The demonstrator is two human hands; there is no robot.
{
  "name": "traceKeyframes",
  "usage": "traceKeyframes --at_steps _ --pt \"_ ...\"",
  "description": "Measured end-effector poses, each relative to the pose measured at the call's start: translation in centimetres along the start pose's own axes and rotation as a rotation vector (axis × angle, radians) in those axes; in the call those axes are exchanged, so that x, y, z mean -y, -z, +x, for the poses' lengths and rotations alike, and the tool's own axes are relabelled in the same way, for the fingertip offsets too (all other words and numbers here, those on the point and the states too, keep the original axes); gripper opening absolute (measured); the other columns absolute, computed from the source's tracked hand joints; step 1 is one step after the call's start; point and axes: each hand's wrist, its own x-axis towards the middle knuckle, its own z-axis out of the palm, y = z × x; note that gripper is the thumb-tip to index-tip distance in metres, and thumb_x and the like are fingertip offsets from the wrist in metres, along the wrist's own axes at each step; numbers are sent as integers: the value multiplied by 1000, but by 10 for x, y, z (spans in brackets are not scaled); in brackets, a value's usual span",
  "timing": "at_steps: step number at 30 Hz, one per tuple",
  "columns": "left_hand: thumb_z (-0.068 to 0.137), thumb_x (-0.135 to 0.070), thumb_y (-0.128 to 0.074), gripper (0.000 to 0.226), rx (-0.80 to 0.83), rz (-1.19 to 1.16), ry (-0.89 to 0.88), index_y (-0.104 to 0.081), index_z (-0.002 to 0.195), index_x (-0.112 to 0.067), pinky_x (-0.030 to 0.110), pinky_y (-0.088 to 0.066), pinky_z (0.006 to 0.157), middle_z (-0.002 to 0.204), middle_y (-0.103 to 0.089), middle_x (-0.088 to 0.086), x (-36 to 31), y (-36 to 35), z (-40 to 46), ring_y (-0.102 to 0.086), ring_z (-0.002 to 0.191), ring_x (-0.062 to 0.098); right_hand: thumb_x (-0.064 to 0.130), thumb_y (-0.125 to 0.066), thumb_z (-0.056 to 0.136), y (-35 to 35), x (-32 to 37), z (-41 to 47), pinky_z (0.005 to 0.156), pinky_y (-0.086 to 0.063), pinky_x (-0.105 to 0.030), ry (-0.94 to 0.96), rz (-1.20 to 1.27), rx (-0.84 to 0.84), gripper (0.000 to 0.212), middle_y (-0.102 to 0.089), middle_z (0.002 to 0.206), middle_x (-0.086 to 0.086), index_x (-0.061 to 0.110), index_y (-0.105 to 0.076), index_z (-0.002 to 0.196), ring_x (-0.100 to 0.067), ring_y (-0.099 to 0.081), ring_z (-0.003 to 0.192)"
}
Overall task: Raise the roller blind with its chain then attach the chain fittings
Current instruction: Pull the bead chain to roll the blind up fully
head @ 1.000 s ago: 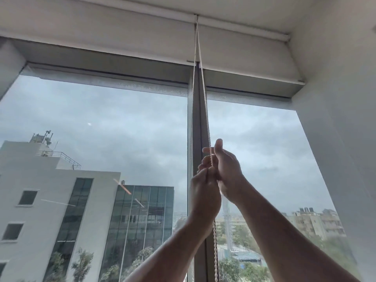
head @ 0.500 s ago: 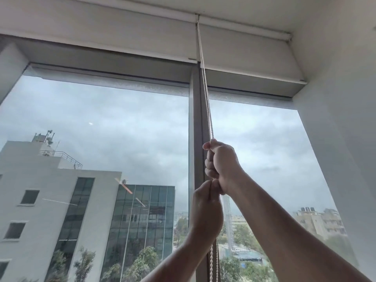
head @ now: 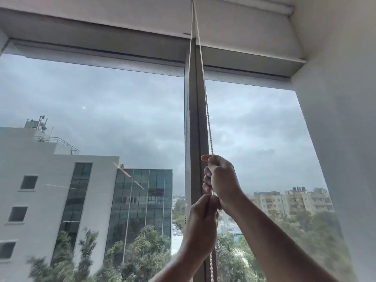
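A white roller blind is rolled high at the top of the right window pane, another blind beside it on the left. A white bead chain hangs from the top in two strands in front of the grey window mullion. My right hand is fisted around the chain's right strand. Directly below and touching it, my left hand is also closed on the chain. The chain's tail drops below my left hand. No chain fittings are visible.
A white wall closes in on the right of the window recess. Through the glass I see a white and glass building, trees and grey sky.
My right hand closed from open fingers into a fist on the chain. Both hands have come down a little together, and the view has tilted down slightly.
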Motion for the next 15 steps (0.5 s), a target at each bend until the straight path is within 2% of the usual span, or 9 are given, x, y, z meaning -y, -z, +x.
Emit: traceKeyframes --at_steps 3,6,9,15 --pt "103 -26 -46 34 18 -1 26 -59 72 -30 31 -25 42 53 -41 -2 13 -2 -23 -30 44 13 6 -36 104 13 -25 -19 40 -28 -22 -19 -16 -17 18 -40 56 3 8 -54 105 -8 -32 39" --pt "103 -22 -46 24 36 -8 79 -64 88 -24 26 -31 38 51 -46 1 26 -3 -45 -34 39 9 6 -39 103 24 -51 -39 43 -34 -25 -22 -118 -30 16 -45 63 -1 8 -55 103 -11 -38 47" --pt "102 -19 -48 27 38 10 155 -62 80 -18 28 -43 43 53 -55 -1 43 -3 -68 -45 42 8 7 -42 103 35 -75 -58 45 -40 -26 -21 -186 -22 14 -50 63 -4 6 -56 104 -12 -44 47" --pt "101 -22 -52 26 61 -16 300 -63 78 -16 32 -48 47 58 -62 3 84 -2 -114 -54 49 17 7 -50 100 53 -124 -97 51 -49 -23 -59 -238 -6 9 -58 66 -7 11 -58 101 -14 -54 54"
